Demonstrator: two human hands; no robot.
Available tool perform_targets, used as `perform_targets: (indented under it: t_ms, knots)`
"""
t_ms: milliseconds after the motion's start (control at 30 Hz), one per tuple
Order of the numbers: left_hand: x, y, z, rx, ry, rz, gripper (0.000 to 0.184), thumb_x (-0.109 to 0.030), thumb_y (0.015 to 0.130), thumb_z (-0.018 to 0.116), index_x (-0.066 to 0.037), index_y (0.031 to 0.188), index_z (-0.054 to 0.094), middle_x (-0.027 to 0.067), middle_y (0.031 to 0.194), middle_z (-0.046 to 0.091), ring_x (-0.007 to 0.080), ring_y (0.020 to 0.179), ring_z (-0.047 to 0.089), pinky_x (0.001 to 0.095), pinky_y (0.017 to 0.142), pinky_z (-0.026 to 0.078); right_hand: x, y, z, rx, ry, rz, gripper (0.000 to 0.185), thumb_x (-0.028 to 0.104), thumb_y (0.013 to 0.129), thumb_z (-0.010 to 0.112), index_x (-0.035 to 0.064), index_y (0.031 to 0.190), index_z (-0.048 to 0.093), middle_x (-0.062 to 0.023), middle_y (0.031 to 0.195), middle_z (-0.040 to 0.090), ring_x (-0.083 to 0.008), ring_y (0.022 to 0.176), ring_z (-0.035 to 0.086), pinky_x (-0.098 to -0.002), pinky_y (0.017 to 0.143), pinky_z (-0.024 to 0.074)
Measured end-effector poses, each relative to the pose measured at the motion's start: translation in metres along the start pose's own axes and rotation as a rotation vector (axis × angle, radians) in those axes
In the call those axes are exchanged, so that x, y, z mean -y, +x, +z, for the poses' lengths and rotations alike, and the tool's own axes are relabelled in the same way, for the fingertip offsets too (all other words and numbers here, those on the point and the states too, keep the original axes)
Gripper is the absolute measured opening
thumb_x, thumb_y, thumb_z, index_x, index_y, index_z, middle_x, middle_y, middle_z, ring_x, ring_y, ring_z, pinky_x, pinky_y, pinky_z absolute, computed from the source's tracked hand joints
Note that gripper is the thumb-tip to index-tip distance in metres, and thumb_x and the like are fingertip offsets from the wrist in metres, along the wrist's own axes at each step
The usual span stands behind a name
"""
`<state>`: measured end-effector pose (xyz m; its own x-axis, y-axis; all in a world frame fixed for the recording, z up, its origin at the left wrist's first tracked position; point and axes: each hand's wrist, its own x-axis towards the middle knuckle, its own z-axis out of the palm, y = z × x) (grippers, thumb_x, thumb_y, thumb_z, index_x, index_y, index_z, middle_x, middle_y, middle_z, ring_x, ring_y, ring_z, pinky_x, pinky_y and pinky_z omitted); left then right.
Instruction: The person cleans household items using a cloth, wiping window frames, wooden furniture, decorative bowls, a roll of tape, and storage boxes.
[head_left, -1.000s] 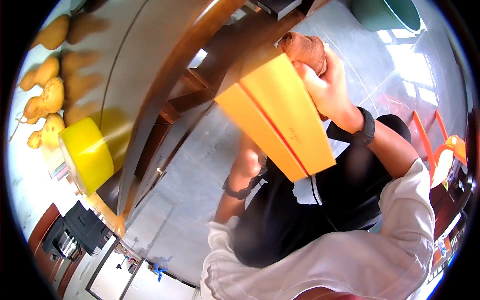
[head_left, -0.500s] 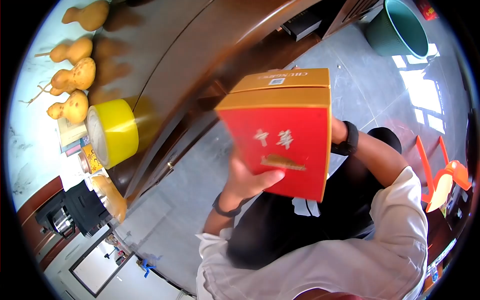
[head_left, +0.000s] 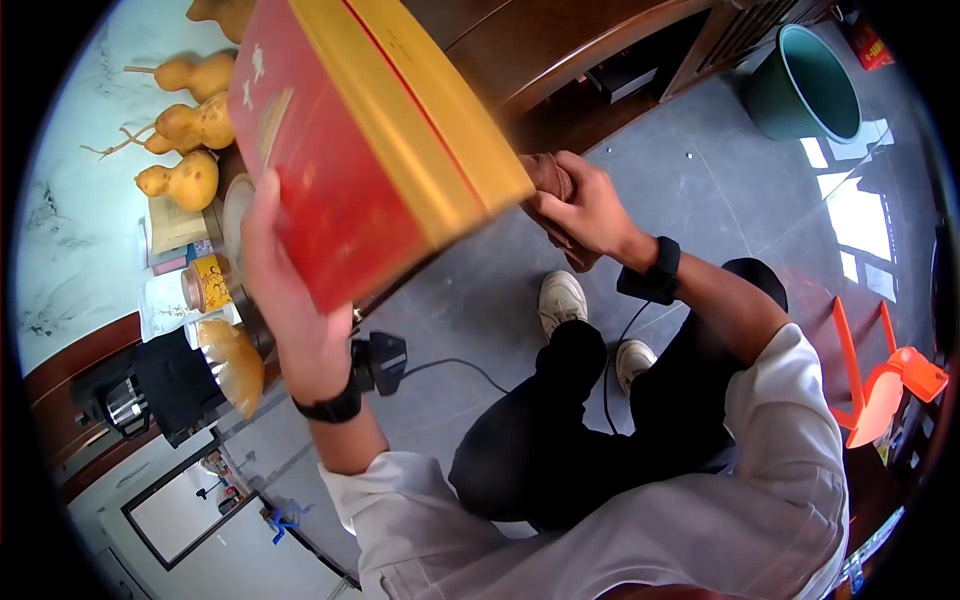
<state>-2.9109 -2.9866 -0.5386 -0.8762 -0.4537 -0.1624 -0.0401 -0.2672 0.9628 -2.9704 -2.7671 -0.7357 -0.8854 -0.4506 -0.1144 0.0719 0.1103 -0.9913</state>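
A red and gold box (head_left: 340, 150) is raised at the upper left, tilted and slightly blurred. My left hand (head_left: 290, 300) grips its lower left side, thumb along the red face. To the right of the box, my right hand (head_left: 590, 215) is closed around a bunched brown cloth (head_left: 548, 180), which lies close to the box's gold corner. The box covers most of the yellow roll behind it; only its pale end (head_left: 236, 215) shows.
Several gourds (head_left: 190, 182) stand at the upper left, near a yellow-patterned jar (head_left: 207, 283). A green bin (head_left: 805, 90) is at the upper right on the grey floor (head_left: 700, 190). An orange chair-like object (head_left: 880, 400) is at the right; a dark wooden cabinet (head_left: 560, 50) runs along the top.
The box has moved up and left with my left hand. My right hand, hidden behind the box half a second ago, now shows apart from it with the brown cloth. The view has shifted too.
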Motion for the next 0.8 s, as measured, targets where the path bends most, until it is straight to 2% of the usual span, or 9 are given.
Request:
perform_targets:
  t_ms: [133, 300, 400, 433, 533, 567, 667, 733, 800]
  knots:
    - [0.004, 0.019, 0.015, 0.051, 0.067, 0.040, 0.043, -0.030, 0.098, 0.059, -0.004, 0.132, 0.053, 0.0076, 0.128, 0.063, 0.0172, 0.117, 0.060, 0.0357, 0.100, 0.046, -0.003, 0.002, 0.002, -0.001, -0.083, -0.078, 0.035, 0.024, 0.082, 0.067, -0.0004, 0.107, 0.064, -0.0167, 0.103, 0.068, -0.0315, 0.097, 0.067, -0.0372, 0.087, 0.0526]
    - [0.012, 0.037, 0.010, -0.015, 0.199, 0.160, 0.040, -0.036, 0.099, 0.059, -0.006, 0.126, 0.057, 0.0050, 0.118, 0.065, 0.0123, 0.107, 0.062, 0.0346, 0.086, 0.053, -0.010, 0.005, -0.002, 0.012, -0.029, 0.054, 0.030, 0.020, 0.083, 0.063, -0.0015, 0.104, 0.062, -0.0132, 0.097, 0.069, -0.0260, 0.090, 0.066, -0.0347, 0.086, 0.0518]
    - [0.011, 0.029, 0.009, -0.062, 0.268, 0.334, 0.052, -0.034, 0.101, 0.056, 0.003, 0.137, 0.050, 0.0122, 0.131, 0.059, 0.0193, 0.121, 0.057, 0.0377, 0.098, 0.048, -0.028, 0.010, -0.004, -0.035, 0.143, 0.129, 0.029, 0.020, 0.086, 0.061, -0.0009, 0.105, 0.063, -0.0097, 0.096, 0.069, -0.0200, 0.088, 0.065, -0.0331, 0.083, 0.0520]
    - [0.012, 0.017, 0.016, -0.192, 0.383, 0.394, 0.060, -0.031, 0.100, 0.057, 0.007, 0.144, 0.042, 0.0184, 0.145, 0.048, 0.0261, 0.133, 0.049, 0.0413, 0.107, 0.041, -0.031, 0.010, -0.005, -0.047, 0.156, 0.143, 0.028, 0.020, 0.087, 0.060, -0.0005, 0.106, 0.063, -0.0082, 0.095, 0.069, -0.0173, 0.087, 0.065, -0.0319, 0.081, 0.0523]
    - [0.022, -0.013, 0.011, -0.145, 0.734, 0.629, 0.065, -0.037, 0.102, 0.047, 0.007, 0.148, 0.035, 0.0189, 0.152, 0.040, 0.0280, 0.140, 0.042, 0.0544, 0.115, 0.030, -0.017, 0.005, -0.009, -0.076, 0.178, 0.214, 0.028, 0.019, 0.088, 0.059, 0.0007, 0.108, 0.064, -0.0055, 0.095, 0.069, -0.0126, 0.081, 0.064, -0.0283, 0.074, 0.0530]
    - [0.029, -0.031, 0.023, -0.092, 0.722, 0.766, 0.067, -0.036, 0.100, 0.048, 0.010, 0.147, 0.034, 0.0270, 0.147, 0.043, 0.0359, 0.139, 0.043, 0.0570, 0.113, 0.034, -0.024, 0.005, -0.010, -0.086, 0.268, 0.219, 0.026, 0.021, 0.090, 0.061, 0.0010, 0.106, 0.064, -0.0034, 0.087, 0.068, -0.0090, 0.070, 0.062, -0.0250, 0.063, 0.0508]
    - [0.056, -0.052, 0.023, 0.286, 0.505, 0.896, 0.040, -0.017, 0.090, 0.056, 0.014, 0.114, 0.064, 0.0249, 0.106, 0.070, 0.0360, 0.099, 0.069, 0.0418, 0.092, 0.054, -0.026, 0.000, -0.021, -0.179, 0.243, 0.273, 0.026, 0.025, 0.092, 0.064, 0.0010, 0.102, 0.064, -0.0017, 0.077, 0.065, -0.0077, 0.059, 0.058, -0.0252, 0.055, 0.0476]
    - [0.084, -0.037, 0.035, 0.496, 0.527, 0.834, 0.028, -0.010, 0.091, 0.059, 0.009, 0.110, 0.067, 0.0196, 0.103, 0.070, 0.0301, 0.096, 0.070, 0.0379, 0.085, 0.056, -0.029, -0.001, -0.029, -0.222, 0.302, 0.255, 0.024, 0.025, 0.093, 0.065, 0.0018, 0.098, 0.063, 0.0002, 0.068, 0.060, -0.0071, 0.054, 0.054, -0.0264, 0.051, 0.0454]
    - [0.133, -0.013, 0.055, 0.496, 0.385, 0.290, 0.028, -0.013, 0.092, 0.063, 0.003, 0.115, 0.067, 0.0149, 0.104, 0.070, 0.0267, 0.096, 0.069, 0.0374, 0.086, 0.055, -0.030, -0.004, -0.040, -0.257, 0.314, 0.267, 0.021, 0.023, 0.093, 0.065, 0.0020, 0.097, 0.062, 0.0006, 0.068, 0.059, -0.0072, 0.054, 0.054, -0.0272, 0.051, 0.0454]
